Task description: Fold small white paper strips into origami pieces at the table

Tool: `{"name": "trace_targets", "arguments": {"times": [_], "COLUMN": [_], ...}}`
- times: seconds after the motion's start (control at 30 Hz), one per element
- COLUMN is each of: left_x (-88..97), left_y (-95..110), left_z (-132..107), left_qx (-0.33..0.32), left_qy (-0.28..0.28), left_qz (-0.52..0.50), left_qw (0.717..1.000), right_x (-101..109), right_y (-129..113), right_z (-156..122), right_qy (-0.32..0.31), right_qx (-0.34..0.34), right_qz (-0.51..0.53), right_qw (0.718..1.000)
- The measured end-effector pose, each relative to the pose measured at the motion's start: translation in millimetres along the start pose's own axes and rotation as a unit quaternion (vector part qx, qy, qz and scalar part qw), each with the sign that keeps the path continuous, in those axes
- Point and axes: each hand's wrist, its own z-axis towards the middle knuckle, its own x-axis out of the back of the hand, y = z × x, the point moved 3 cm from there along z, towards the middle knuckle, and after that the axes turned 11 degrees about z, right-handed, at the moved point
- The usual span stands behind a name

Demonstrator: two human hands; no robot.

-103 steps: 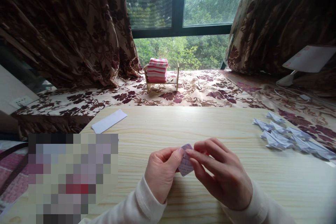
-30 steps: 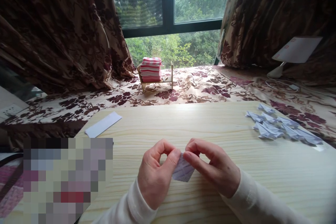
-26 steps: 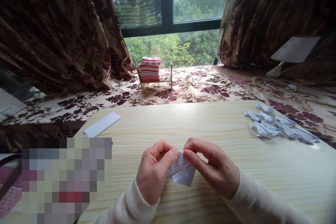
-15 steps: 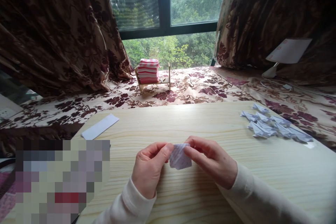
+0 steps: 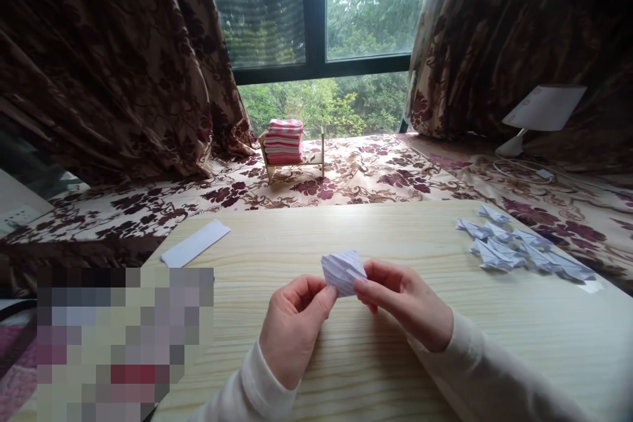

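Between my hands, a little above the wooden table (image 5: 277, 237), is a small folded piece of white paper (image 5: 345, 270) with creases and faint marks on it. My left hand (image 5: 297, 323) pinches its lower left corner between thumb and fingers. On the other side, my right hand (image 5: 403, 300) grips the right edge, thumb in front and fingers partly behind. Several folded white paper shapes (image 5: 497, 254) lie in a group at the table's far right. A flat white paper strip (image 5: 195, 244) rests at the far left.
Behind the table, a small wooden rack (image 5: 323, 151) bears a stack of pink and white striped cloths (image 5: 284, 142) on a floral cover. A white lamp (image 5: 544, 109) with a cord stands at the right. Patterned curtains (image 5: 119, 66) flank the window. The lower left is pixelated.
The folded paper has been turned and tilted upward, and my left hand's pinch is now at its lower left corner instead of the upper left. The view has shifted slightly.
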Motion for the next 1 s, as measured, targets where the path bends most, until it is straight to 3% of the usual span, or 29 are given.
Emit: {"name": "trace_targets", "arguments": {"times": [0.2, 0.4, 0.6, 0.7, 0.87, 1.0], "left_x": [-7.0, -4.0, -9.1, -9.4, -5.3, -3.6], "left_y": [2, 1, 10, 7, 1, 0], "left_z": [-4, -4, -7, -7, -8, -5], "left_qx": [-0.001, 0.000, -0.053, -0.046, -0.037, -0.037], "left_qy": [-0.075, -0.027, -0.054, -0.071, -0.026, -0.005], "left_qz": [0.001, -0.009, -0.073, -0.065, -0.004, -0.028], "left_qw": [0.997, 1.000, 0.994, 0.994, 0.999, 0.999], "right_x": [-2, -6, -12, -12, -8, -7], "right_y": [3, 5, 8, 6, 5, 9], "right_z": [-2, -3, -4, -6, -8, -6], "right_qy": [0.014, 0.001, -0.029, -0.033, -0.021, -0.003], "right_qx": [-0.005, 0.018, 0.059, 0.079, 0.087, 0.070], "right_qz": [0.024, 0.027, 0.029, 0.011, -0.028, -0.037], "right_qw": [1.000, 0.999, 0.997, 0.996, 0.996, 0.997]}}
